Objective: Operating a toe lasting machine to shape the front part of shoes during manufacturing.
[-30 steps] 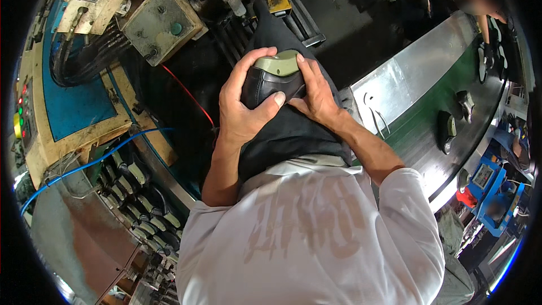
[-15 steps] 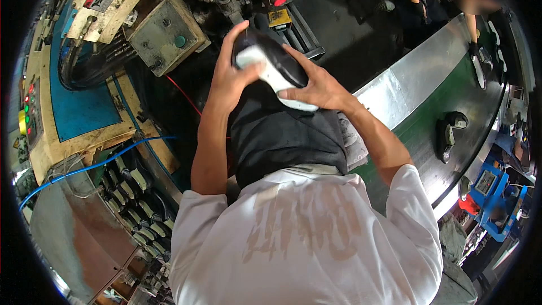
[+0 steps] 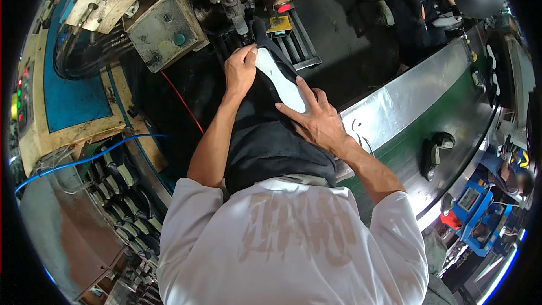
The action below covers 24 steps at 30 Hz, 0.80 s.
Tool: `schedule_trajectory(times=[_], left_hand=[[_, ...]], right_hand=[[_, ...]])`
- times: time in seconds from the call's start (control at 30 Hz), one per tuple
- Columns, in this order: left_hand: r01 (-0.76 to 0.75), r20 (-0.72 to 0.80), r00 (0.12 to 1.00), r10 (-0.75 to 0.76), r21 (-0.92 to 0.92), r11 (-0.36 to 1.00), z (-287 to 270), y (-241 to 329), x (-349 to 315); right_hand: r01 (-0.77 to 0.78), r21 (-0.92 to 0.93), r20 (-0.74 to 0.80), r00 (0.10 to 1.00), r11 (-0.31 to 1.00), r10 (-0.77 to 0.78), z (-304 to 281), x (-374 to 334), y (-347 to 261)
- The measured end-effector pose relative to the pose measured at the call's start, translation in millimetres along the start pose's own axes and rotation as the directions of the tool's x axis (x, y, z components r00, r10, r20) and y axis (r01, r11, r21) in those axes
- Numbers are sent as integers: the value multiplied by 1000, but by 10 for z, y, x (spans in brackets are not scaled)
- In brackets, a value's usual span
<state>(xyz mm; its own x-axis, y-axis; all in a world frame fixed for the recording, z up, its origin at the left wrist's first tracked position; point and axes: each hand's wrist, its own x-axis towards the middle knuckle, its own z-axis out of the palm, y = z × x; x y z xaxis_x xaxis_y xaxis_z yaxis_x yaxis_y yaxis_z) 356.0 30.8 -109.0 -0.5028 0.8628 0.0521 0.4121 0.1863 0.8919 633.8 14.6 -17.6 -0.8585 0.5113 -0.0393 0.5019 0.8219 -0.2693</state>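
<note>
A black shoe (image 3: 279, 82) lies with its white underside facing up, in front of the machine and above my lap. At its far end, my left hand (image 3: 241, 72) pinches the edge, thumb and fingers together. Around the near end is my right hand (image 3: 317, 113), its thumb on one side and its fingers on the other. The shoe's far end is against or close by a dark upright part (image 3: 261, 33) of the machine; whether they touch, I cannot tell.
A grimy machine (image 3: 228, 3) with control boxes (image 3: 164, 36) stands ahead. Racked shoe lasts (image 3: 127, 209) are at lower left, near a blue hose (image 3: 96, 161). On the right runs a green conveyor (image 3: 395, 152) carrying dark shoes (image 3: 433, 157). A co-worker (image 3: 423, 0) sits at far right.
The shoe has gone from a raised tilt to lying white side up, closer to the machine. My left hand has shifted to its far end. The co-worker's arm has drawn back from the conveyor.
</note>
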Motion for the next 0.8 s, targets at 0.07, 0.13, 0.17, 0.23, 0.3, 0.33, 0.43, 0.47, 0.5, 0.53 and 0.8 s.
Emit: schedule_trajectory(times=[0.07, 0.13, 0.17, 0.23, 0.3, 0.33, 0.43, 0.47, 0.5, 0.53, 0.8], left_hand=[[-49, -79, 995, 56, 89, 995, 29, 24, -45], [-65, -110, 991, 76, 95, 993, 38, 16, -73], [-86, -130, 987, 99, 106, 991, 29, -2, -79], [-13, -34, 999, 15, 67, 998, -23, 20, -66], [69, 126, 991, -46, -179, 982, -195, -99, -41], [52, 114, 993, -31, -189, 981, -305, -39, -16], [-115, -180, 979, 101, -67, 991, -1001, 278, 91], [-227, -348, 909, 230, 50, 973, -1375, 243, 171], [-326, -493, 788, 370, 176, 929, -1749, 300, 287], [-332, -498, 617, 609, 537, 775, -2192, 345, 426], [172, -590, 392, 706, 801, 574, -3569, -345, 1432]], right_hand=[[21, -18, -14, 1000, 1000, -21, 29, 0, 5], [16, -7, 1, 1000, 1000, -16, 6, 29, -6], [31, -13, -1, 1000, 999, -31, 14, 32, -16], [4, 64, -12, 1000, 998, -3, 17, 20, 4], [21, 154, -44, 999, 988, -15, -95, 43, 20], [-3, 249, -60, 998, 969, 19, -163, 45, 46], [45, 212, -238, 971, 976, 7, -523, 156, 6], [70, 210, -287, 958, 975, -7, -696, 269, -42], [104, 178, -331, 943, 979, -40, -893, 417, -71], [119, 121, -370, 926, 985, -67, -1060, 586, -85], [102, -71, -544, 830, 992, -124, -1536, 2580, -115]])
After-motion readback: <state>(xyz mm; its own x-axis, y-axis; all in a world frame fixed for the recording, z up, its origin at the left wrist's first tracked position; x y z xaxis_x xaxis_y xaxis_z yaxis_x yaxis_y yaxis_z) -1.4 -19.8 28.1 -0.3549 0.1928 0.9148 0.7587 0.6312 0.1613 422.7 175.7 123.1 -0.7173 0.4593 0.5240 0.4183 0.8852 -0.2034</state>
